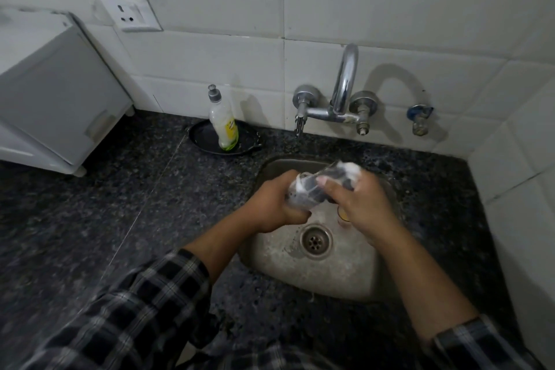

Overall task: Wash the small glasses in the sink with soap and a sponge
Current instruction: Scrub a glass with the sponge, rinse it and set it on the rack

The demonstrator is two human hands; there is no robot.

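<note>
Over sink point(300, 279), left hand point(268, 206) gripping soapy glass point(303, 194), right hand point(363, 207) pinching sponge point(344, 176)

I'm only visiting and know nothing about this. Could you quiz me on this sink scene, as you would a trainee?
1. True or false: the soap bottle stands inside the sink.
2. The left grip holds: A a spoon, B a small glass, C a plate.
3. Fill in: the foamy sponge is in the ___ grip.
Key: 1 false, it stands on a dark dish on the counter; 2 B; 3 right grip.
</note>
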